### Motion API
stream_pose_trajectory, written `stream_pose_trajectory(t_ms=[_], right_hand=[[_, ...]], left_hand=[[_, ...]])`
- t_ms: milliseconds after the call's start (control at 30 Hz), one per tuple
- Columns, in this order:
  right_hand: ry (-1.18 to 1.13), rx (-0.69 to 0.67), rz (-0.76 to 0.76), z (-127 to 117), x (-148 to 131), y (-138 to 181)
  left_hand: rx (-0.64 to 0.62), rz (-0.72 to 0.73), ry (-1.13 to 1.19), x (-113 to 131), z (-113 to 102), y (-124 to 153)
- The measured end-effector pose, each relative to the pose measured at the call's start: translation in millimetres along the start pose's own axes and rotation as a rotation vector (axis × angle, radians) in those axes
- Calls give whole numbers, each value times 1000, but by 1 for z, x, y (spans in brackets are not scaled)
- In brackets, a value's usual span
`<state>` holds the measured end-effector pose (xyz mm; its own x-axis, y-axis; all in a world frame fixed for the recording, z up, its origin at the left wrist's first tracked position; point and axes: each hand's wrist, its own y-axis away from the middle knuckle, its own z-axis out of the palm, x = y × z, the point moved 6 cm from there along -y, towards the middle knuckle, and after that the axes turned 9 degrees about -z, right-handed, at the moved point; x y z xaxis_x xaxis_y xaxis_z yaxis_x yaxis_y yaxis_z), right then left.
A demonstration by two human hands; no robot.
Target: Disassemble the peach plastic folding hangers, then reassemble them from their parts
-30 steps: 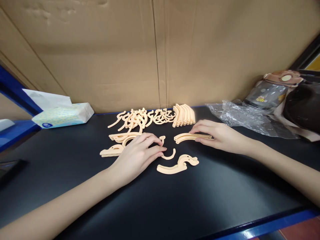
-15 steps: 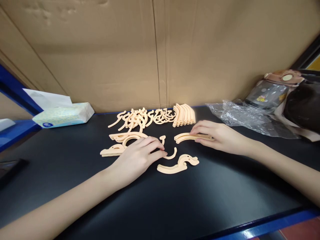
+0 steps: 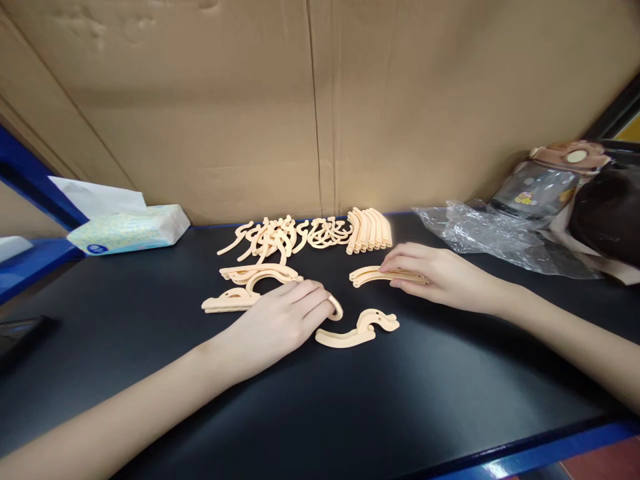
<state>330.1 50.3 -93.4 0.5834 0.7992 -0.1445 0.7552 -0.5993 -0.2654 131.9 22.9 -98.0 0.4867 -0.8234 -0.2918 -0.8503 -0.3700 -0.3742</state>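
Pale orange flat cut-out pieces lie on a black tabletop (image 3: pixel 380 400). My left hand (image 3: pixel 280 323) rests palm down with its fingertips closed round a small curved hook piece (image 3: pixel 336 309), which is mostly hidden under them. My right hand (image 3: pixel 435 275) lies flat, fingers pressing on a stack of long curved strips (image 3: pixel 367 275). A larger S-shaped piece (image 3: pixel 357 329) lies just in front of my left fingertips. More curved pieces (image 3: pixel 250 275) sit behind my left hand.
Several hook pieces (image 3: pixel 285 237) and a fanned stack of strips (image 3: pixel 370 230) lie by the cardboard wall. A tissue pack (image 3: pixel 127 228) stands at the left. Crumpled clear plastic (image 3: pixel 480 233), a bottle (image 3: pixel 545 183) and a dark bag are at the right.
My left hand has slid right and covered the small curved hook piece, which has turned and shifted under the fingers. My right hand stays on the strips.
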Motion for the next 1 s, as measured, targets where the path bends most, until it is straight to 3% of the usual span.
stream_pose_trajectory(t_ms=[200,500,833,1000], right_hand=[[10,-3,-14,0,-1,0],[5,16,-7,-4,1,1],[-9,4,-17,-3,0,0],[14,9,-12,-3,-1,0]], left_hand=[[21,-24,8,-3,2,1],[26,-190,78,-22,-9,3],[-6,-45,-95,-25,4,9],[4,-46,-164,-20,4,3]])
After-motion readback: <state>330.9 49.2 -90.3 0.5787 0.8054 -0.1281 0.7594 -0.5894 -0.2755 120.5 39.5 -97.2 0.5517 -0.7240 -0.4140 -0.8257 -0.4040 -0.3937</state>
